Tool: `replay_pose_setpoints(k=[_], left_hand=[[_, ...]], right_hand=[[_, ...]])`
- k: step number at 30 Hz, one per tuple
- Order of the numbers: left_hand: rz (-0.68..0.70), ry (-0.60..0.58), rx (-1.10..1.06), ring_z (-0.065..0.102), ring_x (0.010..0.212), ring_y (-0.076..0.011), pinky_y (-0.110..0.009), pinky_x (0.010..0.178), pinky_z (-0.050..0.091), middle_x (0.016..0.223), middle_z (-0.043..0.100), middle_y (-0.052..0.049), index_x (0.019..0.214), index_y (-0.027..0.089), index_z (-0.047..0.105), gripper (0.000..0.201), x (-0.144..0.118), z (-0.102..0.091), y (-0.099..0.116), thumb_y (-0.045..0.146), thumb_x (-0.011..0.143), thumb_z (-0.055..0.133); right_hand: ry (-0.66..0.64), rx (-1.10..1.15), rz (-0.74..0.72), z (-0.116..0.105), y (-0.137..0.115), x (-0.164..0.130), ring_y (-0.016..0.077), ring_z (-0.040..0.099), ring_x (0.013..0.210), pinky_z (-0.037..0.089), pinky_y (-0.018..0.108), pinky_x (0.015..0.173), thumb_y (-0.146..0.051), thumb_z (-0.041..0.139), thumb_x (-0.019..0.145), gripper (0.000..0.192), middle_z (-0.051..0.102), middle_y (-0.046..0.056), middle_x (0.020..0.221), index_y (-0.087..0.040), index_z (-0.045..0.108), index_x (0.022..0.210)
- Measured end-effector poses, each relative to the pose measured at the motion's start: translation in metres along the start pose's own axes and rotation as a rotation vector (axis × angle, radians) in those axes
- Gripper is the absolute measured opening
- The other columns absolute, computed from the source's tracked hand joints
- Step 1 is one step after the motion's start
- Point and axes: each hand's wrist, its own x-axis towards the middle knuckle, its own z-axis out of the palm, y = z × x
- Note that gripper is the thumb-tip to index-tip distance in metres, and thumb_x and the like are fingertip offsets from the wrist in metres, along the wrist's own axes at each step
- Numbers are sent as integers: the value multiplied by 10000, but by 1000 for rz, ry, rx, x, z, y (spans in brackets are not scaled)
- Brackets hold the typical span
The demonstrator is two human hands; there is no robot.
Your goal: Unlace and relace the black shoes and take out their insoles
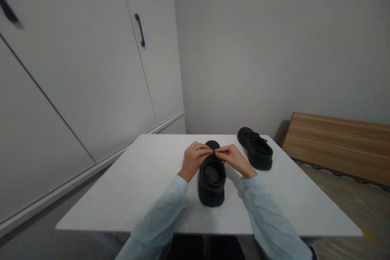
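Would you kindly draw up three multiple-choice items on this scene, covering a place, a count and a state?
1. Where does the second shoe stand?
A. On the table, to the right of the hands
B. On the floor
C. On the wooden board

2. How many shoes are in view?
A. One
B. Two
C. Three

3. What are the left hand and the right hand doing?
A. Resting flat on the table
B. Holding a cupboard handle
C. Pinching together over the near shoe

Answers:
1. A, it sits on the white top, clear of both hands.
2. B, one under the hands, one further right.
3. C, the fingertips meet above its opening.
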Motion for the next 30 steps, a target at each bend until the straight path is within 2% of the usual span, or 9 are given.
replay_pose_setpoints(k=[3,9,14,22,30], left_hand=[[-122,11,-64,605,764,-165,-294,709,478,769,712,-40,769,212,737,108,3,1,3,278,802,658],[-419,-98,-206,618,715,-157,-258,627,451,754,715,-40,741,190,741,89,9,-4,5,274,739,713],[-579,-188,-312,622,671,-155,-246,601,433,733,703,-53,753,161,749,178,11,-6,5,330,711,714],[-605,-235,-433,631,738,-184,-272,665,455,752,700,-67,733,144,742,226,9,-8,2,362,678,721],[-588,-234,-466,626,784,-187,-278,688,471,785,675,-71,721,153,737,191,8,-7,-1,338,674,733]], right_hand=[[6,-9,0,1,-1,0,99,415,512,308,231,499,-354,605,750,264,544,-1,568,-113,709,729],[7,-119,-52,2,-1,0,102,405,514,268,227,492,-333,570,789,259,506,-17,541,-125,702,710],[35,-322,-168,0,-1,-1,129,493,598,320,233,559,-280,561,825,218,634,18,665,-147,732,807],[54,-529,-243,0,-3,-3,140,560,647,364,228,609,-225,567,852,188,682,41,755,-186,738,919],[47,-772,-265,1,-10,-5,140,567,659,333,227,599,-225,534,886,184,648,32,738,-197,714,860]])
